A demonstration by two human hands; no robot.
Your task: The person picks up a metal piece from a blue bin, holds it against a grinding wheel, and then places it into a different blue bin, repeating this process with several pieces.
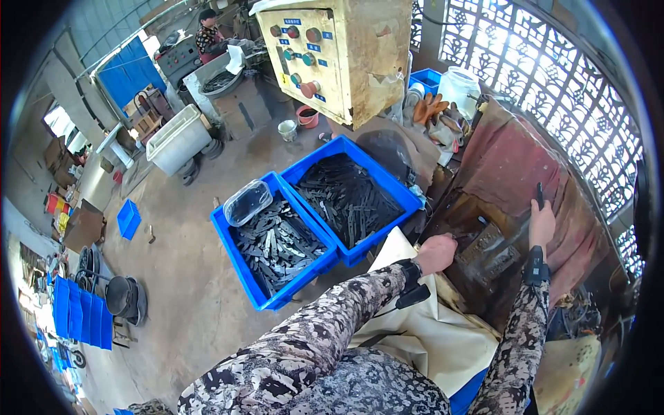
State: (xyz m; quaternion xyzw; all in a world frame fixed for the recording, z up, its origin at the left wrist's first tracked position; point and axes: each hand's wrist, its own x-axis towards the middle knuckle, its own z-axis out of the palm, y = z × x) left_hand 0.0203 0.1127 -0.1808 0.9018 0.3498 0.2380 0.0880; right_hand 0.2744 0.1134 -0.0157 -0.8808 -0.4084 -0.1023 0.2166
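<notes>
My right hand [543, 223] is raised over the right part of the workbench, pinching a small dark strip [539, 192] that stands upright from its fingers. My left hand [436, 254] is closed at the bench's near left edge; what its fingers hold, if anything, is hidden. Between the hands lies a dark, wet-looking work surface with metal blocks [487, 250] set in it. Left of my left hand, two blue crates stand side by side. The nearer crate [275, 303] holds loose flat grey-black metal pieces, and the farther crate [408, 207] holds similar darker pieces.
A clear plastic tub [247, 203] rests on the nearer crate's corner. A yellowish control box [377, 62] with push buttons hangs beyond the crates. Reddish cloth [498, 152] covers the bench back; orange gloves [430, 107] lie behind. Cream sheeting [422, 318] covers my lap. Another person [209, 38] sits far off.
</notes>
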